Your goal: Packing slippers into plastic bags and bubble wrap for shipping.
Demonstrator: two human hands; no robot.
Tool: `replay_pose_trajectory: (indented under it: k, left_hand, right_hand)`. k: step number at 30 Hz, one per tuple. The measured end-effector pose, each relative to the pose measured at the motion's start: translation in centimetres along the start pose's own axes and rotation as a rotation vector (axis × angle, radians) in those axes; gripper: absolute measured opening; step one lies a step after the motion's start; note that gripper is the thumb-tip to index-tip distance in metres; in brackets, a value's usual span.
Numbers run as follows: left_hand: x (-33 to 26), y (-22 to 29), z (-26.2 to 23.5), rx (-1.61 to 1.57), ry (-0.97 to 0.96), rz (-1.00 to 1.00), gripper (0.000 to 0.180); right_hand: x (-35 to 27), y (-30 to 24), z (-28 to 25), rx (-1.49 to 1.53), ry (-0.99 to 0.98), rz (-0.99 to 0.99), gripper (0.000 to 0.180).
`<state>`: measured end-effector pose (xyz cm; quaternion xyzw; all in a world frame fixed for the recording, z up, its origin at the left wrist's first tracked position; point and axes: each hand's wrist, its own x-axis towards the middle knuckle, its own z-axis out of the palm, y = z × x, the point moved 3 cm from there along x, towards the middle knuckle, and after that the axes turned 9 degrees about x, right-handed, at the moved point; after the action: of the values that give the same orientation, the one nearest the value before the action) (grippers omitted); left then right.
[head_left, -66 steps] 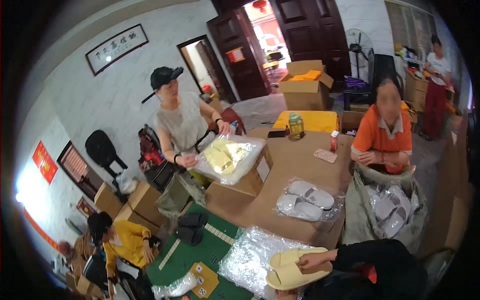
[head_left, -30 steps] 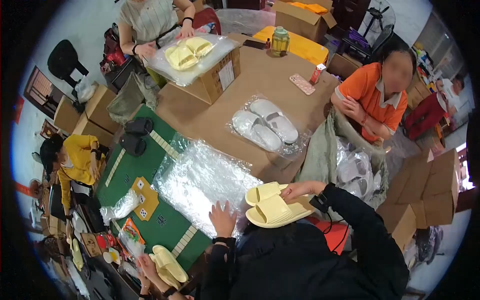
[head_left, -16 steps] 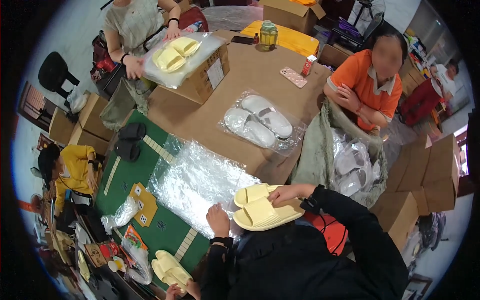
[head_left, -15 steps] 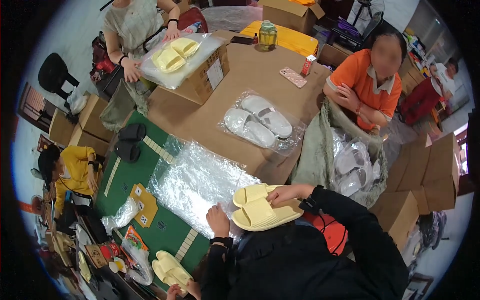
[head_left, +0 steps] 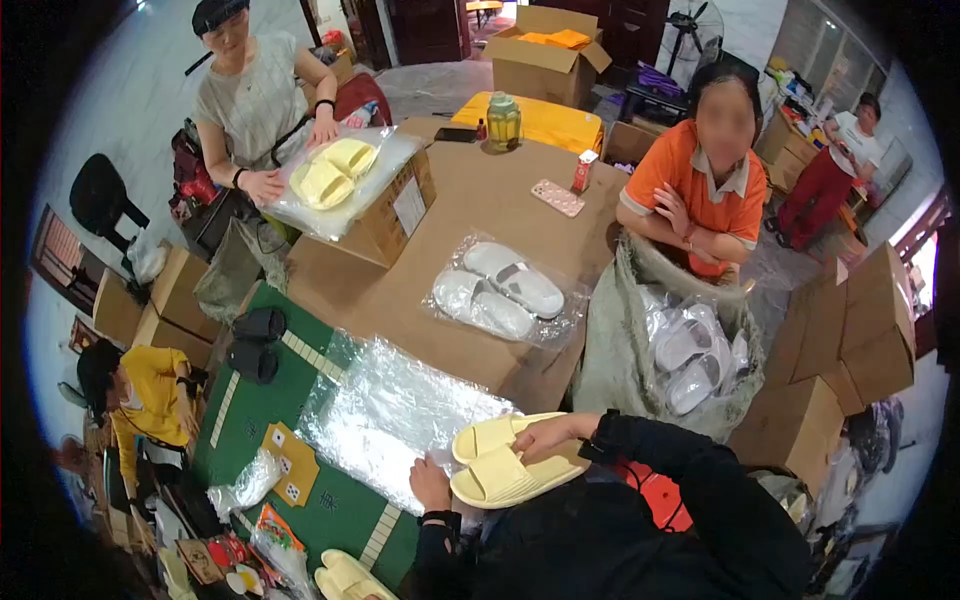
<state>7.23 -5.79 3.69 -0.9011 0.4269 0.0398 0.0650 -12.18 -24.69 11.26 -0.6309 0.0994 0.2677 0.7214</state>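
Green felt (head_left: 300, 400) covers our table at the lower left of the frame, with a brown table top (head_left: 470, 210) beyond it. We count two yellow slippers (head_left: 510, 465) stacked in our right hand (head_left: 545, 435), which grasps them at lower centre. Our left hand (head_left: 430, 482) lies flat, unclenched, on one clear plastic bag (head_left: 390, 420) spread on the felt. Another pair of yellow slippers (head_left: 350, 578) is cut off at the bottom edge. One sealed bag holds two white slippers (head_left: 500, 290); a grey sack (head_left: 660, 350) at right holds more white ones, too bunched for us to count. One cardboard box (head_left: 390, 205) carries a bagged yellow pair (head_left: 330, 172). Three other people sit around us.
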Motion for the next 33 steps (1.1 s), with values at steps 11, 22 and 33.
replay_pose_trajectory:
  k: [11, 22, 33]
  left_hand:
    - [0.6, 1.5, -5.8, -0.189, 0.555, 0.059, 0.017]
    - [-1.8, 3.1, -9.4, -0.350, 0.596, 0.021, 0.023]
    - [-2.1, 9.0, -13.4, -0.274, 0.456, 0.177, 0.029]
  right_hand:
    - [1.9, 2.1, -0.4, -0.208, 0.146, -0.124, 0.031]
    - [0.5, -0.3, -1.1, -0.650, 0.570, -0.138, 0.033]
    - [1.8, -1.4, 0.4, -0.742, 0.585, -0.272, 0.041]
